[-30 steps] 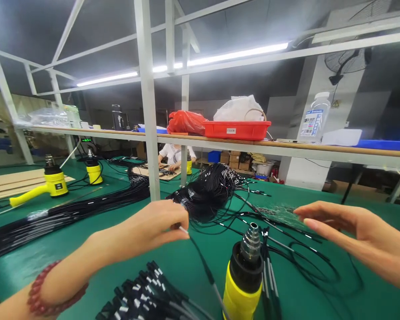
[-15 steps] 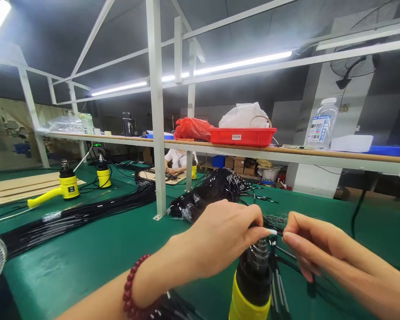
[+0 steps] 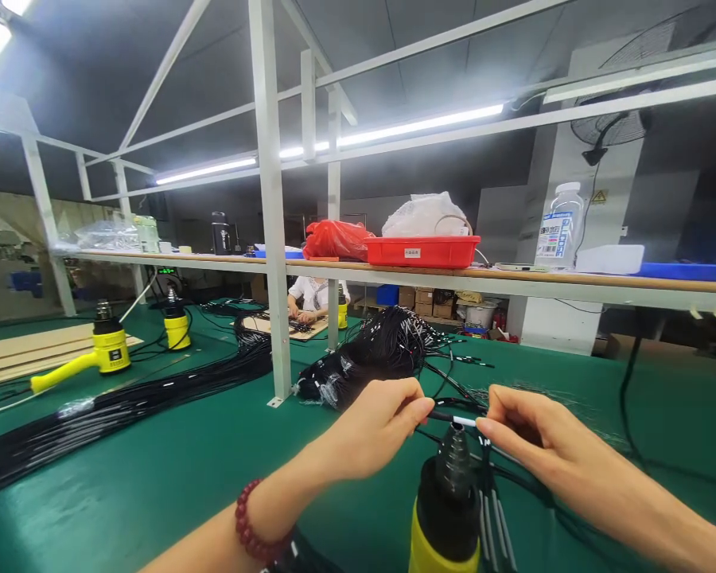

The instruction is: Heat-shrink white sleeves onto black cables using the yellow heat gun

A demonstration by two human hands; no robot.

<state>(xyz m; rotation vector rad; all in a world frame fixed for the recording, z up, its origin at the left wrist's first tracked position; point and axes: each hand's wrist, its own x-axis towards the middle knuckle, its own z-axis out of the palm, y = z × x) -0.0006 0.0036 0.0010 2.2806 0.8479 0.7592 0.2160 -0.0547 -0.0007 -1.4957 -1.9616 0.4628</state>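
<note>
Between my two hands a black cable (image 3: 442,416) is stretched level, with a short white sleeve (image 3: 464,422) on it. My left hand (image 3: 377,424), a beaded bracelet on its wrist, pinches the black part. At the sleeve's right end my right hand (image 3: 534,430) pinches with thumb and forefinger. Directly below the sleeve stands an upright yellow and black heat gun (image 3: 447,509), its coiled metal nozzle pointing up close to the sleeve. Whether they touch I cannot tell. Several cables with grey sleeves (image 3: 496,517) lie just right of the heat gun.
A large bundle of black cables (image 3: 387,342) lies behind my hands, another (image 3: 155,398) at left. Two more heat guns (image 3: 112,350) stand on the green table (image 3: 184,477). A white post (image 3: 268,199) carries a shelf with a red tray (image 3: 423,252). A person (image 3: 310,296) sits opposite.
My hands have moved apart and my left hand has shifted left. The white sleeve, earlier at my left fingertips, now shows between both hands above the nozzle. The view has shifted slightly.
</note>
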